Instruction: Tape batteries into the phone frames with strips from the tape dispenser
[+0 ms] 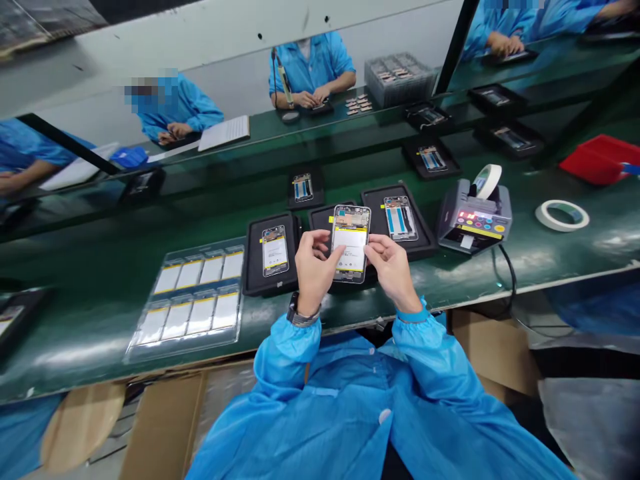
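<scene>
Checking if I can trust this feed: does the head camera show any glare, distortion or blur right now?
Head view: wide-angle distortion bends the green workbench; pale glare streaks run along its front edge; the phone frame between the hands looks sharp.

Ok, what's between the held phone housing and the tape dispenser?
Head view: a black tray holding another housing, between the held housing and tape dispenser.

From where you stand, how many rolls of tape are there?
2: one white roll in the grey tape dispenser, another roll lying flat on the green bench to its right; others could be hidden.
</scene>
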Demonstrator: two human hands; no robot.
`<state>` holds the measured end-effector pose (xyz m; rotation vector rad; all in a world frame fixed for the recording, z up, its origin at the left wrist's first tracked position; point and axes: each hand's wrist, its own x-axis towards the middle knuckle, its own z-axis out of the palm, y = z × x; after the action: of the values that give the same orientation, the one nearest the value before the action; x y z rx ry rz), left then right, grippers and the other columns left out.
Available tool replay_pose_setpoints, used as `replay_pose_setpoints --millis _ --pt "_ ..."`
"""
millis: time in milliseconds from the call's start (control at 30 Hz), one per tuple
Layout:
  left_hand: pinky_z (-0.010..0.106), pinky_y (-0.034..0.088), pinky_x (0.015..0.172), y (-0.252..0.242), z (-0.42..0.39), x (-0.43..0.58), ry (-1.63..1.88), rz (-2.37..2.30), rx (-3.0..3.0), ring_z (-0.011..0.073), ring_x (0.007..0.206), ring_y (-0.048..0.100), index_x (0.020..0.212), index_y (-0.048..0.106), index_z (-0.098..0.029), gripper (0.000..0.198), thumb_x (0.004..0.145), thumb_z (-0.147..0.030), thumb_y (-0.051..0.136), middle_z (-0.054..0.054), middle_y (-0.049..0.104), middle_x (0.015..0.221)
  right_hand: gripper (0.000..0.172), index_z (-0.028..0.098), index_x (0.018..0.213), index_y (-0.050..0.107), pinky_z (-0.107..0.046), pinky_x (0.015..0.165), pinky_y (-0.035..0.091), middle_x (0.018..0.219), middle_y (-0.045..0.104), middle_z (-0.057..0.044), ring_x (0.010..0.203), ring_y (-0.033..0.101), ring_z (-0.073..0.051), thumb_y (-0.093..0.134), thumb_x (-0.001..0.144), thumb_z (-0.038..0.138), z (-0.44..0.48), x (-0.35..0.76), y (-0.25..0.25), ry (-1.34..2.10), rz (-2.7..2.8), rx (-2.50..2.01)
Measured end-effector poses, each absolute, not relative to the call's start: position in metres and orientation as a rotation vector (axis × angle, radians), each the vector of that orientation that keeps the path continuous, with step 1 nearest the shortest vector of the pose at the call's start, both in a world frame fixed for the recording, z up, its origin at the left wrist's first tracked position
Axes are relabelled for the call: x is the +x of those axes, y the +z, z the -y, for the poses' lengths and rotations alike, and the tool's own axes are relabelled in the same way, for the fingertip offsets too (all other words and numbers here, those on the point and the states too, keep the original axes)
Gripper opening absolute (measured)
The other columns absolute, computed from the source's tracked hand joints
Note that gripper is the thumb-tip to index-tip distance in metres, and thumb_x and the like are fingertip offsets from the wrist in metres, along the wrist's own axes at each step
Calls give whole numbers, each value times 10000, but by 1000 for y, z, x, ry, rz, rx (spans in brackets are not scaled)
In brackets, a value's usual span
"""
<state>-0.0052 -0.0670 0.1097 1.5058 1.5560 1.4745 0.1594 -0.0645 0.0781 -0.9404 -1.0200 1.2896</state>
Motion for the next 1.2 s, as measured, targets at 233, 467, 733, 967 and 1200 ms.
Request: replay_pose_setpoints --millis 233,467,733,967,1200 --pt "342 584 821 97 71 -8 1233 -1094 1178 203 859 717 962 630 -162 413 728 -397 877 79 749 937 466 202 1082 599 -290 648 542 740 651 15 667 630 -161 763 810 544 72 160 84 1277 1031 -970" --pt "292 566 753 100 73 16 1283 -1117 1121 184 836 706 998 660 -160 430 829 -540 769 76 754 967 379 214 1065 565 -290 655 527 699 590 33 651 603 -161 708 877 511 83 153 86 1127 1091 -1018" --pt "252 517 687 103 77 29 1387 -1239 1152 153 758 658 1010 700 -139 405 867 -516 735 60 741 910 332 213 1068 557 -243 538 437 671 582 39 570 536 -133 626 947 514 86 149 88 987 1214 -1146" --pt "265 532 736 106 84 32 1423 -1274 1217 180 826 686 1059 710 -146 383 885 -488 725 75 754 977 295 210 1033 561 -249 545 442 682 632 22 562 561 -133 622 956 488 84 151 100 883 1269 -1181" --pt "266 519 695 106 84 33 1443 -1349 1247 180 775 663 980 717 -153 300 878 -435 725 56 742 903 286 226 988 549 -263 547 434 701 647 9 570 573 -147 648 938 490 85 153 104 910 1279 -1178"
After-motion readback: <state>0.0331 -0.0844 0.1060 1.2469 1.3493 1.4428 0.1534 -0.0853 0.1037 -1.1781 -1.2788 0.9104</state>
